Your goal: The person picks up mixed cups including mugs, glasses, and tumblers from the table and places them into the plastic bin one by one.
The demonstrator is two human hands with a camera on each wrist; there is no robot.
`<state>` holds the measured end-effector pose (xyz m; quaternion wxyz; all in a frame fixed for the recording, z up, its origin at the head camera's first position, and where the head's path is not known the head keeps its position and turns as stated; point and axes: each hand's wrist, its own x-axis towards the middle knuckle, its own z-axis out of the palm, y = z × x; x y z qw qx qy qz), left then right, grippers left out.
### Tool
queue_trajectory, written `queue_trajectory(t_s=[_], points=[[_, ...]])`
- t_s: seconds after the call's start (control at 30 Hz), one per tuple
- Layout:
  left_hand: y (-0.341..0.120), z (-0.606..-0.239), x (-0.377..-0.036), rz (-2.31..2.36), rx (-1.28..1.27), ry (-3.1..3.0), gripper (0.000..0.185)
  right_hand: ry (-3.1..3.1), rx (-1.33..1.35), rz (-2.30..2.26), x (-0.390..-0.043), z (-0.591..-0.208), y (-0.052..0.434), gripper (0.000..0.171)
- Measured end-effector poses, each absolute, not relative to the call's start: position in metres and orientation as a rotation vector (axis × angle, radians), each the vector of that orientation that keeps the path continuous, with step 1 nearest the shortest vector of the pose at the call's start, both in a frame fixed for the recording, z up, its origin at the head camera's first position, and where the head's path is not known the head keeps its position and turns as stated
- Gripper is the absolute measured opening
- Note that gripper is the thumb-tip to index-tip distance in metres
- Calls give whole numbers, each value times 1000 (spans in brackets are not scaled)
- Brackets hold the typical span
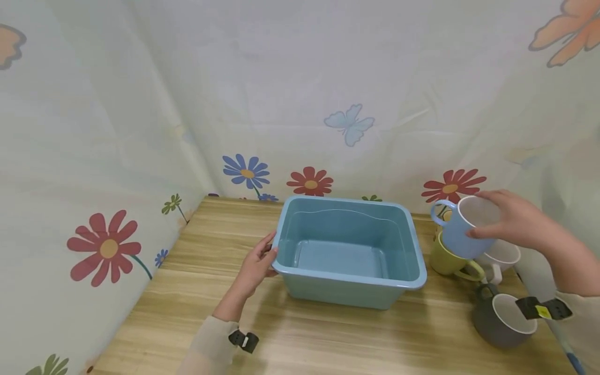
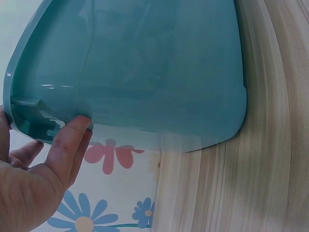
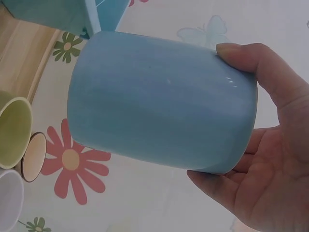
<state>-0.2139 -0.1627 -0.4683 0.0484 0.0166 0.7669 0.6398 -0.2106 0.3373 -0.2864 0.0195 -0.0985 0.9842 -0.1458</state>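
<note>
In the head view my right hand [image 1: 517, 221] grips a light blue mug [image 1: 461, 232] near its rim, thumb on one side and fingers on the other. The mug is tilted, its handle pointing left, above the other mugs. The right wrist view shows the blue mug [image 3: 161, 104] between thumb and fingers of the right hand [image 3: 270, 159]. My left hand [image 1: 255, 265] holds the left rim of a blue-green plastic tub [image 1: 347, 281] that contains nothing. Close up in the left wrist view, the left hand's fingers [image 2: 67, 145] curl at the rim of the tub [image 2: 159, 72].
Below the blue mug stand a yellow-green mug [image 1: 445, 258] and a white mug [image 1: 508, 255], with a brownish cup [image 3: 35, 157] behind them. A dark grey mug [image 1: 497, 328] sits nearer the front right. Flower-printed cloth [image 1: 290, 78] hangs behind the wooden table [image 1: 323, 338].
</note>
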Motion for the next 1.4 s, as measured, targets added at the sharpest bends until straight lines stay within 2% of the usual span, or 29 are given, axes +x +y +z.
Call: queue_trajectory(t_s=[0.43,0.67,0.83,1.4], points=[[-164,-468,-213,1945,54,2340,55,3072,-426,-490,-226,-274,312,88],[-165,-467,-214,1943,59,2334,55,3106,-537,-521,-233,-274,299,76],[-165,-467,-214,1940,59,2332,55,3090,-522,-480,-237,-271,289,85],[-165,-463,-211,1951,55,2324,55,3009,-535,-544,-250,-275,253,85]])
